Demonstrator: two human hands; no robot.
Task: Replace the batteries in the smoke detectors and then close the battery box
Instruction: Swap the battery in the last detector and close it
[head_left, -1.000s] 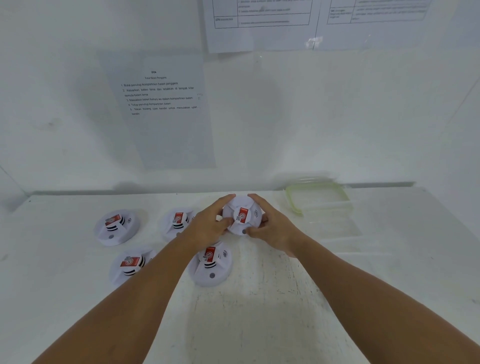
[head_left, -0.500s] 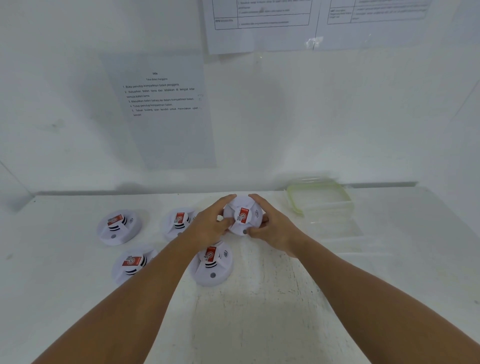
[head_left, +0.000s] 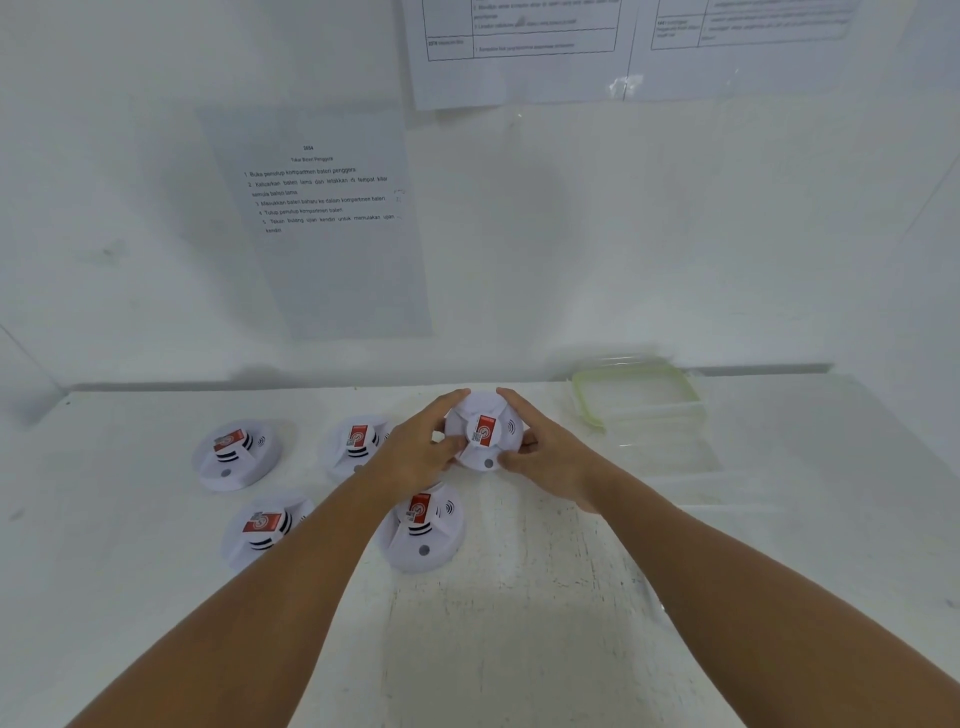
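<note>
Gripping one smoke detector (head_left: 483, 434) near the bench's (head_left: 545, 623) back edge, the left hand (head_left: 421, 452) and right hand (head_left: 545, 457) are clamping opposite sides, probably steadying it for opening; the battery box (head_left: 641, 410) is sitting just beside it.

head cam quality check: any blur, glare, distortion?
Head view: wide-angle bending at the edges; flat, washed-out light, soft shadows. Upper wall sheets blurred, lower sheet readable. Clear green-rimmed plastic box low-contrast. Left hand and right hand on the round white smoke detector are sharp.
</note>
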